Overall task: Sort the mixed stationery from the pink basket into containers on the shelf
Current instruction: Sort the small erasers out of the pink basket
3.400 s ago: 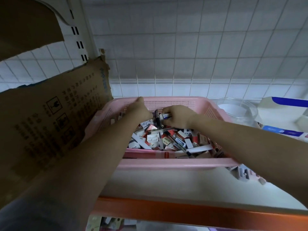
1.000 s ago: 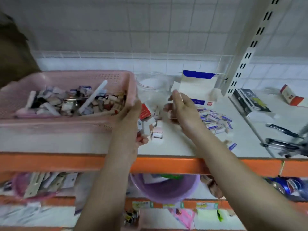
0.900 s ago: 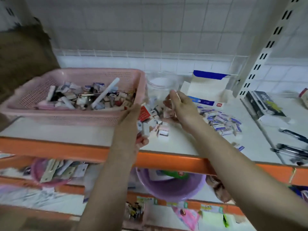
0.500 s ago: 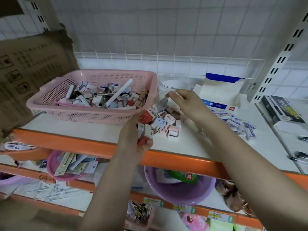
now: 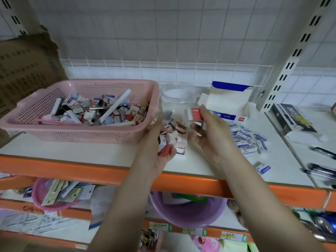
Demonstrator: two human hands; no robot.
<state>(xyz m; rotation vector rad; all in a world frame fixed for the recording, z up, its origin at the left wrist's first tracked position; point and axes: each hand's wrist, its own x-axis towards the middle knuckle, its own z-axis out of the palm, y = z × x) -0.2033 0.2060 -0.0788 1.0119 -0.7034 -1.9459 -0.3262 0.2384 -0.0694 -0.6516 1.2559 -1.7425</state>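
The right hand point(image 5: 209, 131) pinches a small red-and-white box point(image 5: 194, 114) between thumb and fingertips, held up just above the shelf point(image 5: 91, 151); print on the box is too blurred to read. The left hand point(image 5: 160, 142) is curled round a handful of small packs point(image 5: 170, 141), one of them red, low beside the right hand. Between and under the two hands a heap of pink and white packs point(image 5: 177, 128) lies on the shelf, too jumbled to count. Left of the left hand, touching its fingers or nearly so, stands the pink basket point(image 5: 76, 131), one only, heaped with mixed stationery: small labelled packs, a dark pen and at least two white sticks, none legible. Behind the hands stands one clear jar point(image 5: 179, 93), open at the top. Just behind the right hand is one white carton point(image 5: 229, 102) with a blue flap and a small red logo on its front edge, the letters unreadable. Right of the right hand lies a scatter of blue-and-white packs point(image 5: 247, 140) with barcodes, well over a dozen. Farther right, past the upright point(image 5: 283, 64), a black box point(image 5: 292, 119) shows the number 100 in pale print, and several dark pens point(image 5: 321, 162) lie near the edge. On the shelf below the hands sit a purple bowl point(image 5: 189, 210) and a pink bowl point(image 5: 54, 197) of carded goods.
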